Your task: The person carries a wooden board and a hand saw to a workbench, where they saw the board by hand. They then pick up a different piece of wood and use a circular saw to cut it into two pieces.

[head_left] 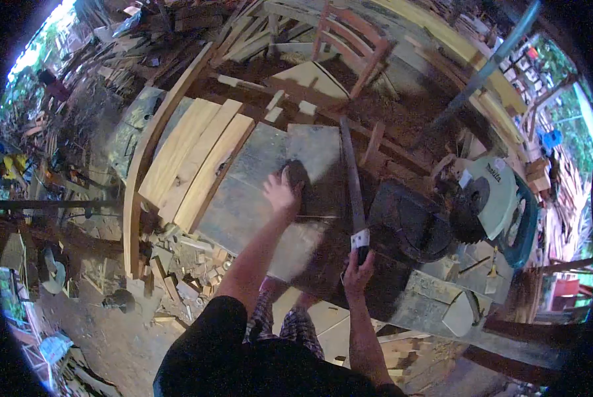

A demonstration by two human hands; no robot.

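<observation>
My left hand point(282, 195) reaches over the grey worktop point(243, 192) with its fingers apart. Beside its fingertips is a dark patch point(297, 177); whether it is an object or a shadow is unclear. My right hand point(359, 272) is closed round the dark handle of a long tool, near the worktop's front. The tool has a pale metal fitting point(359, 239) above the hand, and its long, narrow dark bar point(350, 165) points away from me.
Three planks point(197, 159) lie on the left, beside a long curved timber point(147, 152). A circular saw point(492, 198) stands on the right. Behind is a wooden chair frame point(352, 43). Wood offcuts point(203, 264) lie at lower left, and a blue pole point(488, 73) slants at upper right.
</observation>
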